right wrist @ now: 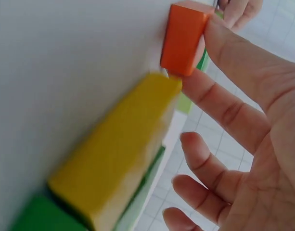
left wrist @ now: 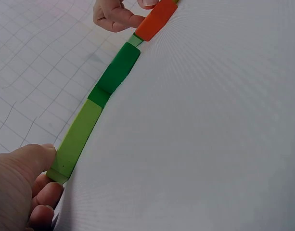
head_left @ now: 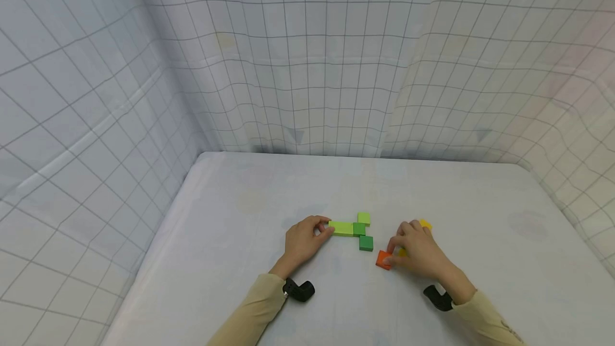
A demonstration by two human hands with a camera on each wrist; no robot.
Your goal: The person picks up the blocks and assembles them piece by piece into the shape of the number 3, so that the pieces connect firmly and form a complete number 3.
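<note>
My left hand (head_left: 305, 237) holds the left end of a long light green block (head_left: 340, 228) between thumb and fingers. A small dark green block (head_left: 359, 229) touches its right end. Another dark green block (head_left: 366, 243) lies just in front, and a light green square block (head_left: 363, 219) just behind. My right hand (head_left: 417, 251) pinches an orange block (head_left: 383, 260) between thumb and index finger, the other fingers loosely bent. In the right wrist view, a yellow block (right wrist: 118, 149) lies by the orange one, with a green block (right wrist: 48, 216) at its near end.
A white cloth covers the table (head_left: 230, 250). Grid-patterned white curtains (head_left: 307, 79) hang behind it and along both sides. Part of another yellow block (head_left: 425, 223) shows behind the right hand, which hides other pieces. Both wrists carry black straps (head_left: 299, 291).
</note>
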